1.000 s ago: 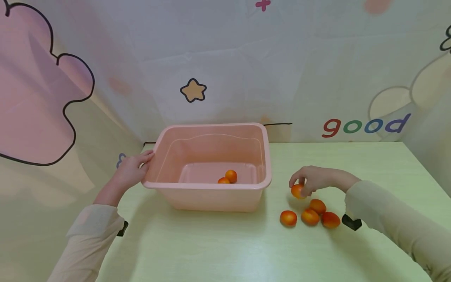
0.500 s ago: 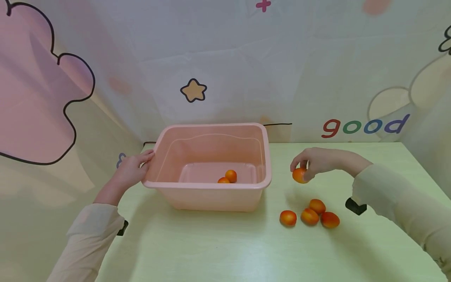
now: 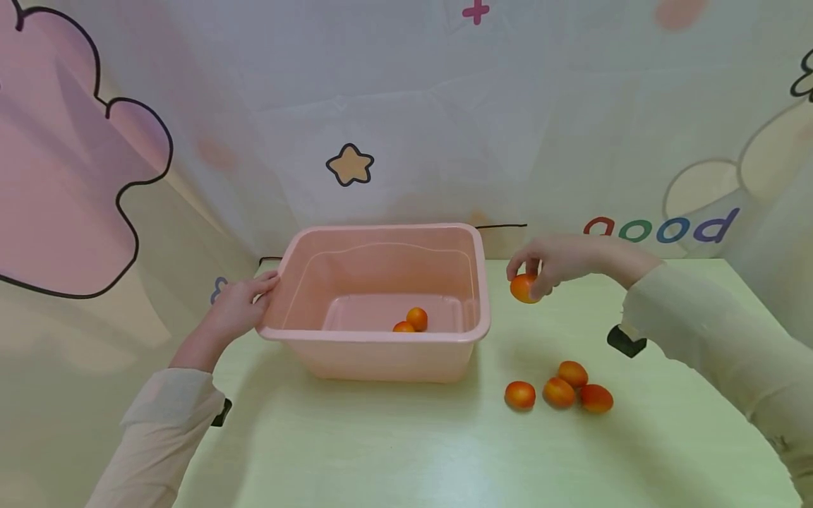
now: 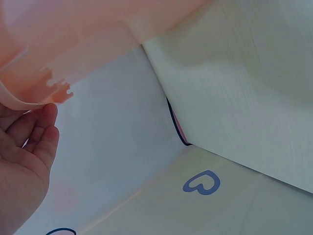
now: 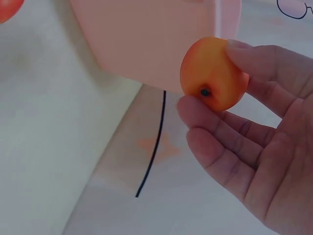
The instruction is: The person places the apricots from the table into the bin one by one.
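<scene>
My right hand (image 3: 562, 261) pinches an orange-yellow apricot (image 3: 524, 289) between thumb and fingers, raised over the table just right of the pink plastic basin (image 3: 381, 358). In the right wrist view, the dark stem end of that apricot (image 5: 210, 73) shows, with the basin's side behind it. My left hand (image 3: 238, 307) grips the basin's left rim; the left wrist view has its fingers (image 4: 46, 117) curled up under the lip. Inside the basin, two apricots (image 3: 416, 318) lie together near the front wall, one partly hidden by the rim.
Several reddish-orange apricots (image 3: 559, 392) lie on the pale green table (image 3: 406, 451) in front of my right hand, one (image 3: 520, 396) apart from the others. Behind the basin stands a printed cloth backdrop (image 3: 432, 155), which also covers the left and right sides.
My right hand has lifted the apricot off the table, up and away from the others, then slightly left toward the basin. My left hand and the basin have stayed put.
</scene>
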The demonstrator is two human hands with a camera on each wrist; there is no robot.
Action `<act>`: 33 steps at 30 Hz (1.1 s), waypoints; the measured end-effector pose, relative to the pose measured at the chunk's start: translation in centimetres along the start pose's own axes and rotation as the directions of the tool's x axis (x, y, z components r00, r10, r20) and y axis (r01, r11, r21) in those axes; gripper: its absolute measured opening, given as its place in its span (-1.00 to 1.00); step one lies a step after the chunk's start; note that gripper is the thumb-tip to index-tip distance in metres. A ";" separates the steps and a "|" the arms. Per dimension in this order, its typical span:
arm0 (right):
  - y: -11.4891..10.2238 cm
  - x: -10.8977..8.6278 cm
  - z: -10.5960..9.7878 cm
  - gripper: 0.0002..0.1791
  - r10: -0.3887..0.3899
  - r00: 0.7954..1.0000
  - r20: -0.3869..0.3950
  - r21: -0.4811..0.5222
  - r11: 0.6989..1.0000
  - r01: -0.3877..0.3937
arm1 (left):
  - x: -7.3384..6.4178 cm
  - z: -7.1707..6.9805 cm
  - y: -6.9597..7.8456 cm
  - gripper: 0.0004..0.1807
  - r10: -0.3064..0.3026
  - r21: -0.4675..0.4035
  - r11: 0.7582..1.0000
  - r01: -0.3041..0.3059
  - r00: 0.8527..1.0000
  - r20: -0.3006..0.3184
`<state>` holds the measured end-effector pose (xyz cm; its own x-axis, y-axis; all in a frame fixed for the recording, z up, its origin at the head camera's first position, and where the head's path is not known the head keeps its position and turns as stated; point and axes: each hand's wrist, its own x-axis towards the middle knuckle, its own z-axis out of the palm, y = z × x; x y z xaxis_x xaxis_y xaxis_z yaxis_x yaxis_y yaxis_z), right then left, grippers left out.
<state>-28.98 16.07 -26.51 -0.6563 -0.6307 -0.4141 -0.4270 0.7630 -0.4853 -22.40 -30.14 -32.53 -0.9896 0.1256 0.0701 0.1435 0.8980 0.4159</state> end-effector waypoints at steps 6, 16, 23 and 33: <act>-2.1 0.7 -1.2 -0.69 -0.034 0.999 0.008 -0.012 0.999 0.034 | -0.1 0.0 0.2 -0.54 0.001 -0.010 1.000 -0.001 1.000 0.002; -5.3 3.1 -2.4 -0.64 -0.076 0.997 0.020 -0.080 0.994 0.078 | -0.1 0.0 0.1 -0.55 0.005 -0.019 1.000 -0.005 1.000 0.002; -7.5 5.4 -2.3 -0.63 -0.069 0.997 0.025 -0.093 0.993 0.071 | -0.2 -0.1 0.3 -0.55 0.007 -0.032 0.999 -0.007 1.000 0.000; -9.7 8.8 -1.9 -0.60 -0.003 1.000 0.024 -0.115 0.993 0.005 | -0.2 -0.1 0.3 -0.55 0.009 -0.034 0.999 -0.008 1.000 0.005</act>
<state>-31.82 3.40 -24.04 -0.6399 -0.6359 -0.4314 -0.4989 0.7708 -0.3961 -22.21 -29.97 -32.35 -0.9884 0.1354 0.0693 0.1521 0.8821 0.4458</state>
